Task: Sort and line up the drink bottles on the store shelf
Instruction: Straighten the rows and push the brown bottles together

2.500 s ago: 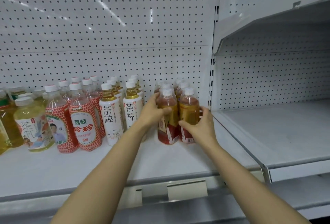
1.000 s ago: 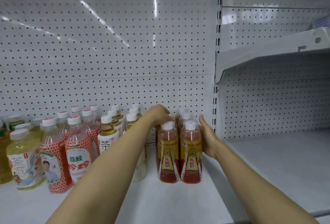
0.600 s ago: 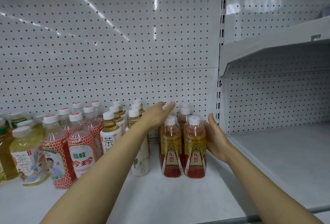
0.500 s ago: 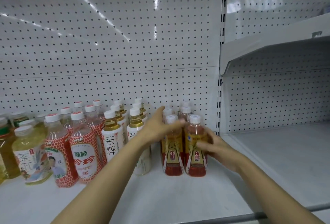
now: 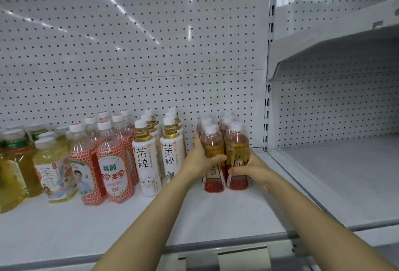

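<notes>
Your left hand [image 5: 197, 160] wraps the left front red-and-gold bottle [image 5: 212, 158], fingers curled round its far side, thumb across the label. Your right hand [image 5: 250, 168] grips the right front red-and-gold bottle [image 5: 237, 152] low on its label, fingers curled over the front. Both bottles stand upright on the shelf [image 5: 108, 227], long axis vertical, caps up, touching each other, heading two short rows by the pegboard's right edge. The white-label tea bottles [image 5: 158, 158] stand just left.
</notes>
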Available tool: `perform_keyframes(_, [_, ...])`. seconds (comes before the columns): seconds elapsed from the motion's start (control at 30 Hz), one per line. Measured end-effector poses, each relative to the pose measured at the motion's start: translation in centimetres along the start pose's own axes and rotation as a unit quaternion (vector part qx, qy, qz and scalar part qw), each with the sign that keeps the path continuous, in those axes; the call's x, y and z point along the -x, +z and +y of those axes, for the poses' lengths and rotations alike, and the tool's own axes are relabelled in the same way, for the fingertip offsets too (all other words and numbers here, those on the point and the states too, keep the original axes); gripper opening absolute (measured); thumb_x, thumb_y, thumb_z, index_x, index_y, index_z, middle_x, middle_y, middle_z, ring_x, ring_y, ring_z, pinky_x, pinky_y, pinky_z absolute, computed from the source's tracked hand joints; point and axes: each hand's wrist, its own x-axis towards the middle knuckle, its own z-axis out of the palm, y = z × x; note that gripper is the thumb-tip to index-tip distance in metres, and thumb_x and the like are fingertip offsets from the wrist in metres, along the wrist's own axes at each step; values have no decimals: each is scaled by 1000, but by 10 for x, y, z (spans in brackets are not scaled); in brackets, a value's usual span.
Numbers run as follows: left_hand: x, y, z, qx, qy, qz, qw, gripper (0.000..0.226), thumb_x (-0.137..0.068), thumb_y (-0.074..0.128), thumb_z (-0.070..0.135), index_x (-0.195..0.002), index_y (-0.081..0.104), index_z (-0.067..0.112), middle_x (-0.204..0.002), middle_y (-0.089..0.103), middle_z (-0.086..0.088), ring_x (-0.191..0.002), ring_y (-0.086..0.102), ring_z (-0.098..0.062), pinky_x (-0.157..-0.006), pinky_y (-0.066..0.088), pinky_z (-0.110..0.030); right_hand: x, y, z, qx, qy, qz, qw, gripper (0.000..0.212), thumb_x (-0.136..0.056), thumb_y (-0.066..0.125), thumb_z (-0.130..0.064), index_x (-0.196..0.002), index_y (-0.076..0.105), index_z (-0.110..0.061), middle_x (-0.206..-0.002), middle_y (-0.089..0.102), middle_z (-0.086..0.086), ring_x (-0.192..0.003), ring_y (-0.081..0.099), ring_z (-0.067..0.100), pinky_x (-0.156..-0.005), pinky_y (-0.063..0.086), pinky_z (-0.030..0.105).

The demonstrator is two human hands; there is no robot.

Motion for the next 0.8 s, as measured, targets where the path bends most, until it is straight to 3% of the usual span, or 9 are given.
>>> perform_keyframes(0.1, [12, 5, -4, -60, 7, 16, 998, 110, -73, 86, 31, -153, 11, 29, -129, 61, 6, -115, 62, -19, -96, 54, -40, 6, 6, 4, 40, 3, 65, 997, 77, -59, 90, -14, -124, 51, -24, -107, 71, -3, -97, 69, 14, -93, 54, 43])
perform_keyframes(0.23, [16, 12, -5, -123, 12, 72, 990, 83, -75, 85, 30, -139, 32, 22, -124, 66, 0, -111, 65, -23, -92, 56, -43, 14, 18, 0, 128, -50, 190, 972, 76, -62, 91, -24, -126, 50, -22, -104, 63, -9, -94, 62, 11, -83, 51, 30])
perform_keyframes(0.33, [18, 16, -4, -148, 11, 86, 985, 78, -75, 84, 34, -135, 35, 22, -119, 67, -1, -108, 66, -25, -89, 56, -45, 17, 19, -6, 149, -39, 188, 970, 75, -66, 89, -25, -129, 49, -17, -110, 64, -4, -100, 61, 16, -83, 49, 29])
perform_keyframes(0.4, [27, 14, -6, -202, 36, 97, 974, 81, -76, 82, 39, -139, 34, 23, -116, 67, 0, -105, 66, -24, -84, 57, -45, 23, 22, -5, 185, -61, 200, 960, 83, -68, 87, -31, -137, 42, -17, -128, 59, 2, -114, 57, 19, -89, 48, 32])
perform_keyframes(0.47, [39, 5, -11, -285, 102, 157, 940, 80, -79, 79, 42, -144, 36, 23, -123, 64, 0, -111, 62, -22, -86, 56, -43, 31, 29, -6, 285, -121, 249, 918, 104, -71, 83, -42, -152, 22, -15, -156, 32, 5, -143, 31, 21, -110, 37, 38])
perform_keyframes(0.5, [44, -3, -15, -329, 157, 201, 909, 80, -79, 79, 41, -146, 40, 21, -131, 62, -1, -121, 58, -22, -94, 53, -43, 35, 33, -6, 343, -168, 268, 884, 111, -74, 80, -46, -155, 12, -13, -162, 16, 6, -149, 14, 20, -118, 25, 39])
perform_keyframes(0.57, [54, -22, -25, -437, 245, 257, 827, 90, -76, 80, 41, -151, 39, 11, -152, 46, -8, -143, 38, -27, -116, 35, -46, 39, 41, -10, 451, -268, 265, 809, 112, -78, 73, -48, -156, 3, -9, -164, 2, 8, -151, -1, 19, -123, 10, 39])
perform_keyframes(0.7, [63, -51, -63, -615, 229, 183, 732, 117, -79, 70, 55, -159, -1, 9, -166, -11, -15, -152, -12, -35, -124, 2, -52, 39, 65, -4, 589, -334, 166, 717, 102, -79, 77, -29, -154, 14, -3, -163, 7, 13, -151, 7, 28, -119, 14, 45])
perform_keyframes(0.8, [65, -53, -85, -679, 193, 121, 698, 112, -89, 57, 59, -156, -19, 11, -160, -31, -14, -147, -30, -33, -122, -14, -48, 35, 76, 9, 634, -350, 166, 669, 75, -84, 52, -2, -152, 21, -1, -162, 13, 15, -149, 14, 29, -117, 16, 43])
